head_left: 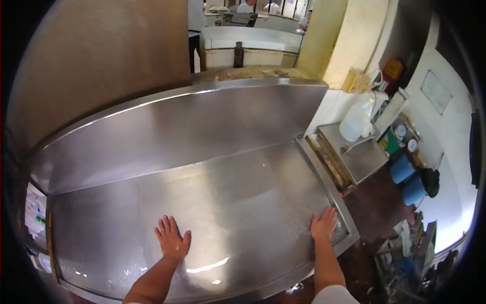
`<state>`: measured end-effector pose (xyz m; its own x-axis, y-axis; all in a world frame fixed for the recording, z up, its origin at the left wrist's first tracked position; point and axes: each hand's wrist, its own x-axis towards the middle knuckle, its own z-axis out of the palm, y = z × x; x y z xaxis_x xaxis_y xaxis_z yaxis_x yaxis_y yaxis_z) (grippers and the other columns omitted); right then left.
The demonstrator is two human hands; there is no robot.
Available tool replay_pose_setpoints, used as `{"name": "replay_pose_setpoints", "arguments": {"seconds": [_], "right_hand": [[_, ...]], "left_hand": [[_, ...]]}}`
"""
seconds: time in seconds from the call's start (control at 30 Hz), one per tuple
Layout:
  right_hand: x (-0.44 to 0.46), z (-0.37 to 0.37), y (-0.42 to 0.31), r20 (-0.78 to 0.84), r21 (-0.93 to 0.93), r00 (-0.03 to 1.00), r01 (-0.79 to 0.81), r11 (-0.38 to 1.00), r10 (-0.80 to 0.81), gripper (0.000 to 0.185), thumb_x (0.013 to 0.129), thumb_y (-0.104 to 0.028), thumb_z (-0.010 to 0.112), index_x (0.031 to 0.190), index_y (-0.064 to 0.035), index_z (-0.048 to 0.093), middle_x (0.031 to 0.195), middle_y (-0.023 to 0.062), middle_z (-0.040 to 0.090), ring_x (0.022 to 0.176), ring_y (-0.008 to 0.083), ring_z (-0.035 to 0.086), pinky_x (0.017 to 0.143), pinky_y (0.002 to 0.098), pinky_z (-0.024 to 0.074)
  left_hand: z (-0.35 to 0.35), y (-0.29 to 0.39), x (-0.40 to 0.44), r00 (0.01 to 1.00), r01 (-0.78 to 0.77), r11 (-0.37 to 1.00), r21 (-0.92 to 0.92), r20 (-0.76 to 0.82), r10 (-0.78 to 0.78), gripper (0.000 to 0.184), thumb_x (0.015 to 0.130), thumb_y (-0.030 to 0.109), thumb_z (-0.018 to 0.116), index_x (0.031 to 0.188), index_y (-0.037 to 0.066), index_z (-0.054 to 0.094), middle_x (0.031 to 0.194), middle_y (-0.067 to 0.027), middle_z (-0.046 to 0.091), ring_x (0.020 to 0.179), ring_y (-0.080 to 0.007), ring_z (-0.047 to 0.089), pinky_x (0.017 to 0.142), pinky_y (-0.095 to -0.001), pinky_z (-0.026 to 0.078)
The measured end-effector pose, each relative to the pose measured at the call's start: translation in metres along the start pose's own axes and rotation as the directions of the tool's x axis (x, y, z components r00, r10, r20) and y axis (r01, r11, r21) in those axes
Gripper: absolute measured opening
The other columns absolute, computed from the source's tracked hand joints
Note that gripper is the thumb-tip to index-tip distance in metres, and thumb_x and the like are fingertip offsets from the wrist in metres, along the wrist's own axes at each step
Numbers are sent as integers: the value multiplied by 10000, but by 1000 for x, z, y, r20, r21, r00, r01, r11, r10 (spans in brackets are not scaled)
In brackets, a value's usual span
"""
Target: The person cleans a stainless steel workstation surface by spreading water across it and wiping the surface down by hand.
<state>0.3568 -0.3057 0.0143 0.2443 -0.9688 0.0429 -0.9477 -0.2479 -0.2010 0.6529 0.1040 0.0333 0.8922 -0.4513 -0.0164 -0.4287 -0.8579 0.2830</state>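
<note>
A wide stainless steel table (pixel 228 202) with a raised back panel (pixel 192 126) fills the space before me. My left hand (pixel 173 238) is at the table's near middle, palm down, fingers spread, holding nothing. Over by the right rim (pixel 324 177), my right hand (pixel 324 224) is stretched out flat with its thumb apart, also holding nothing. Both hands appear to rest on the metal. Wet, shiny patches show near the front edge and in the right corner beside my right hand.
Right of the table stands a steel box with a lid (pixel 352 152), bearing a translucent plastic jug (pixel 358 119). Blue containers (pixel 414 190) are by the wall, and cluttered equipment (pixel 405 258) stands at lower right. Several people (pixel 246 7) are beyond the opening at the back.
</note>
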Motion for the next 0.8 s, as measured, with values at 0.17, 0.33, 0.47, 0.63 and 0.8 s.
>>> {"name": "replay_pose_setpoints", "arguments": {"seconds": [0.17, 0.33, 0.47, 0.63, 0.8], "right_hand": [[-38, -9, -76, 92, 71, 992, 84, 994, -90, 832, 933, -503, 481, 1485, 81, 268, 1572, 281, 206, 1479, 405, 149, 1196, 533, 66], [-162, 66, -256, 92, 242, 730, 644, 726, -678, 874, 908, -575, 515, 1476, 55, 306, 1564, 257, 248, 1484, 369, 173, 1205, 505, 127], [-150, 72, -290, 116, 217, 758, 612, 761, -642, 801, 947, -516, 477, 1492, 38, 283, 1571, 231, 252, 1484, 351, 177, 1210, 485, 115], [-56, 48, -196, 122, 22, 920, 372, 928, -372, 782, 988, -518, 361, 1525, 29, 208, 1613, 192, 166, 1510, 315, 89, 1222, 452, 56], [-31, 4, -63, 117, 37, 988, 93, 995, -96, 791, 967, -522, 405, 1522, 12, 226, 1599, 196, 197, 1496, 338, 136, 1217, 450, 88]], "left_hand": [[3, -3, -1, 1000, -7, 999, -36, -23, 6, 851, 895, 502, 520, 1484, -66, 286, 1562, -275, 239, 1470, -445, 134, 1180, -584, 41], [4, -1, 0, 1000, 0, 1000, -9, -20, 0, 844, 897, 502, 517, 1487, -55, 288, 1565, -266, 239, 1474, -432, 134, 1182, -578, 37], [-2, 0, -2, 1000, 9, 1000, -12, 4, -9, 838, 900, 498, 515, 1492, -48, 283, 1572, -256, 229, 1477, -425, 130, 1186, -569, 37], [2, 0, 0, 1000, 25, 1000, 11, 17, -25, 837, 903, 498, 511, 1495, -46, 275, 1578, -250, 218, 1481, -419, 120, 1191, -558, 34], [0, 2, -2, 1000, 25, 1000, 0, 16, -25, 839, 908, 499, 503, 1502, -42, 261, 1582, -248, 209, 1484, -417, 107, 1193, -555, 24]]}}
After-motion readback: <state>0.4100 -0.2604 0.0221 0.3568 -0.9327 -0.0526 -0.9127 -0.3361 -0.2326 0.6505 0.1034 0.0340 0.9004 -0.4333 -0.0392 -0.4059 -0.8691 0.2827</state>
